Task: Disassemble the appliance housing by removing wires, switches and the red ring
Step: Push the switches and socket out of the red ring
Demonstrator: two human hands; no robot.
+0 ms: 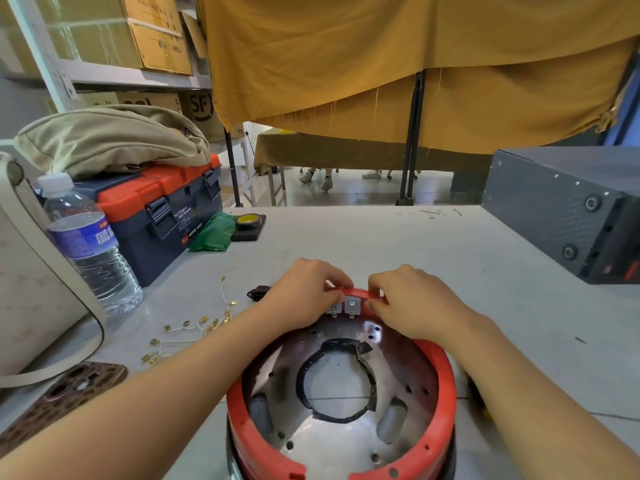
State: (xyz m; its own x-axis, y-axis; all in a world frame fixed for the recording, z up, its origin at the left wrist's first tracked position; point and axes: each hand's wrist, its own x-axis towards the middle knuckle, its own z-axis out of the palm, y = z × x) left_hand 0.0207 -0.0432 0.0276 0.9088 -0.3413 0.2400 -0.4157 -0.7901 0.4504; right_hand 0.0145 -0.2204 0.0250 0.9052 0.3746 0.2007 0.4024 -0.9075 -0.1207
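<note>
I see both hands on the far rim of the red ring (440,375): left hand (304,289) pinches a switch (350,306), right hand (412,299) grips the rim; loose wires (194,327) left of the ring.

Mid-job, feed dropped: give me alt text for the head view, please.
Both hands, left hand and right hand, grip the far edge of the red ring on the metal housing, beside two switches. Removed wires lie on the table to the left.

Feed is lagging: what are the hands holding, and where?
Both hands, left and right, grip the red ring at its far edge, beside the switches.
</note>
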